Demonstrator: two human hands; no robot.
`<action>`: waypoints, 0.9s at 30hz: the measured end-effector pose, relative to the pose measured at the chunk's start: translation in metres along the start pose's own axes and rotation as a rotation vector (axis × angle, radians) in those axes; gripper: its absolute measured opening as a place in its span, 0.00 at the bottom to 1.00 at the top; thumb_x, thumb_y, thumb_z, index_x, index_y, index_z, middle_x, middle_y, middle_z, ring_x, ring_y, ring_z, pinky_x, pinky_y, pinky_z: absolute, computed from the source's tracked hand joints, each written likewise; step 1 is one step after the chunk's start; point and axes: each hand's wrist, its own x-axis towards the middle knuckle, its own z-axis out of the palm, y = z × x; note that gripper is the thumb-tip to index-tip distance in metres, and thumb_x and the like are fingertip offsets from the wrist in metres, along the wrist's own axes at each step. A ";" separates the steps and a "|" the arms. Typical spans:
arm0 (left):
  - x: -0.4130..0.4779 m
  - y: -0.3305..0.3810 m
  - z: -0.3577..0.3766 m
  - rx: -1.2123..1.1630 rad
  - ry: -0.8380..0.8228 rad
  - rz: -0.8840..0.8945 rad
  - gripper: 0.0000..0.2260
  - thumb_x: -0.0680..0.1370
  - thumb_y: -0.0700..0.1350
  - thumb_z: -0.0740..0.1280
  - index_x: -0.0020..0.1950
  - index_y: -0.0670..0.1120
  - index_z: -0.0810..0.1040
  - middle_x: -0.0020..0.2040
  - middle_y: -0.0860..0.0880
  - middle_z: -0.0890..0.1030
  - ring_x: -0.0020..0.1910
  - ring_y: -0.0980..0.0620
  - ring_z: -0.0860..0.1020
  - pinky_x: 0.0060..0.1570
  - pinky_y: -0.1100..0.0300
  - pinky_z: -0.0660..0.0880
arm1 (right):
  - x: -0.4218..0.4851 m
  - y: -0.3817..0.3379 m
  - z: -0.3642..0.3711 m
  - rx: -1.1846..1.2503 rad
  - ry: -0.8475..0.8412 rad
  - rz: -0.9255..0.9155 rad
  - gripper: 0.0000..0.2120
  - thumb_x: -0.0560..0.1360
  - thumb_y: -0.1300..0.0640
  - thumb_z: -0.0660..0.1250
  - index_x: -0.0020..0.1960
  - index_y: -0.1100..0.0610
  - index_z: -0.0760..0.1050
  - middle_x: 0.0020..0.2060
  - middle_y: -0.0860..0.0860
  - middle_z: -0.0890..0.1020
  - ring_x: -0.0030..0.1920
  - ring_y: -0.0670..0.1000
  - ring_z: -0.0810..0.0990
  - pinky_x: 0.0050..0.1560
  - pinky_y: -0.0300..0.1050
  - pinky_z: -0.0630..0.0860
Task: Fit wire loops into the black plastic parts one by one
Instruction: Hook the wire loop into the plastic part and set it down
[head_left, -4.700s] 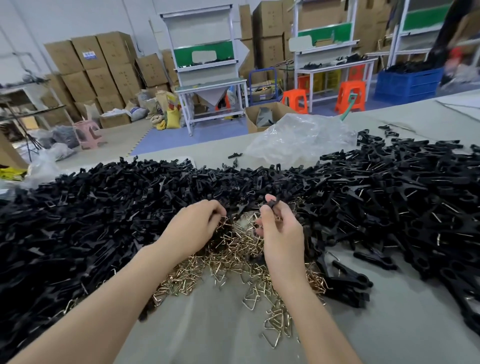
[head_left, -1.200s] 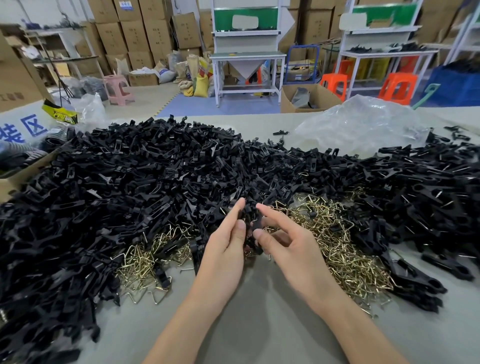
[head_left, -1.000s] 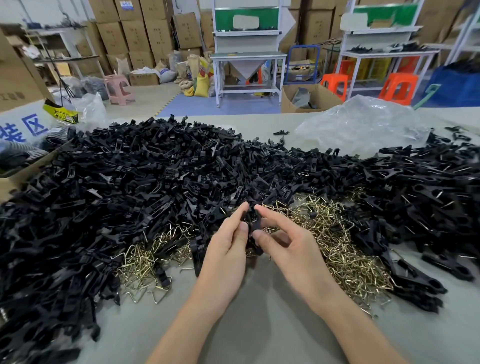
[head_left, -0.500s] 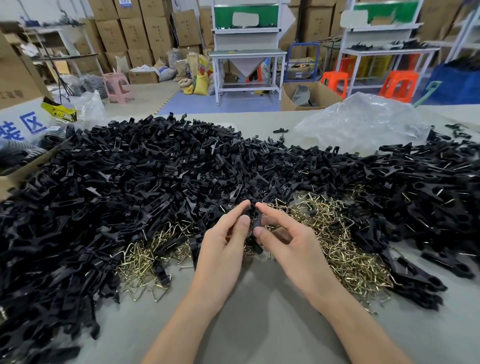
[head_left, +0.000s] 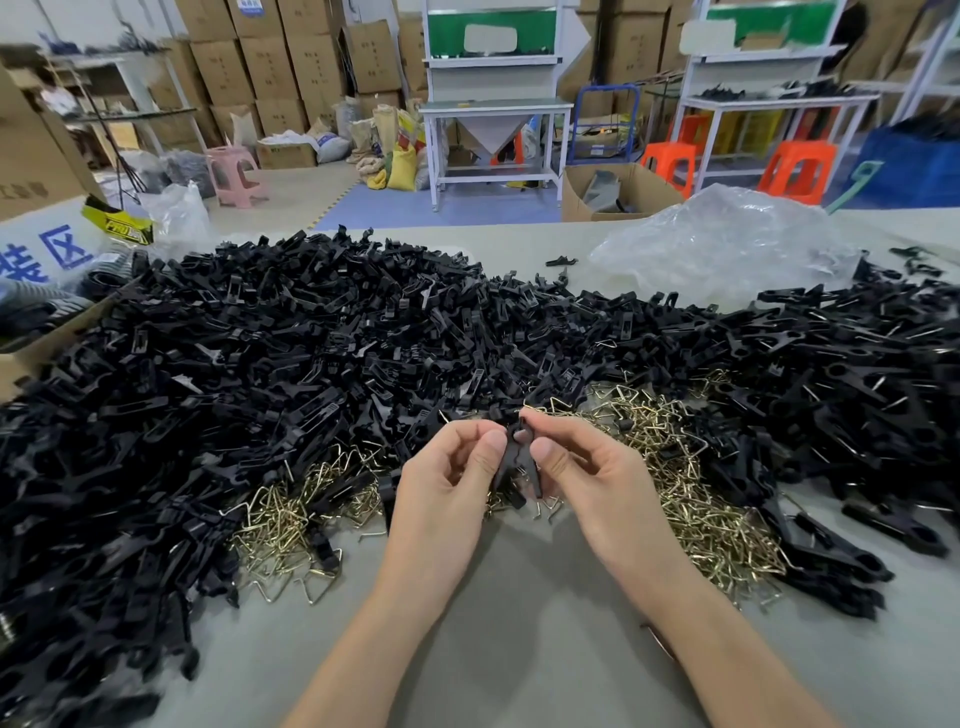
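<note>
A wide heap of black parts (head_left: 260, 374) covers the grey tabletop (head_left: 519, 649), and a smaller heap of wire loops (head_left: 691, 499) lies at its front. Above the loops, the left hand (head_left: 447, 488) and right hand (head_left: 592, 478) both pinch one part (head_left: 517, 457) between them.

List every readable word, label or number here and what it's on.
"装区": blue characters on the white sign at far left, first one cut by the frame edge.
"PRO": yellow-and-black pack beside it; remaining letters blurred.
Print on the big cardboard box at left: too faint to read.
Labels on the stacked cartons at back: too small.
Black plastic part pinched by left hand and right hand: no marking visible.
</note>
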 end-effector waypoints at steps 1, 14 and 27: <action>0.000 0.000 0.001 0.003 -0.003 0.002 0.05 0.81 0.46 0.66 0.51 0.50 0.82 0.43 0.54 0.85 0.43 0.59 0.82 0.46 0.68 0.75 | 0.000 0.000 -0.001 0.015 0.001 0.007 0.12 0.78 0.61 0.69 0.57 0.48 0.82 0.46 0.44 0.87 0.43 0.41 0.84 0.46 0.35 0.79; 0.000 -0.001 -0.020 0.621 -0.019 0.259 0.09 0.83 0.53 0.60 0.57 0.56 0.79 0.48 0.62 0.80 0.47 0.59 0.78 0.48 0.61 0.73 | 0.006 -0.004 -0.009 0.267 0.122 0.055 0.10 0.71 0.53 0.70 0.52 0.48 0.84 0.47 0.53 0.86 0.45 0.50 0.85 0.43 0.41 0.82; 0.006 -0.002 -0.021 1.213 -0.204 0.200 0.17 0.82 0.50 0.64 0.71 0.48 0.76 0.55 0.50 0.81 0.56 0.45 0.78 0.59 0.51 0.71 | 0.008 -0.005 -0.013 0.319 0.250 0.065 0.10 0.76 0.57 0.68 0.56 0.54 0.80 0.46 0.49 0.85 0.40 0.45 0.83 0.40 0.40 0.80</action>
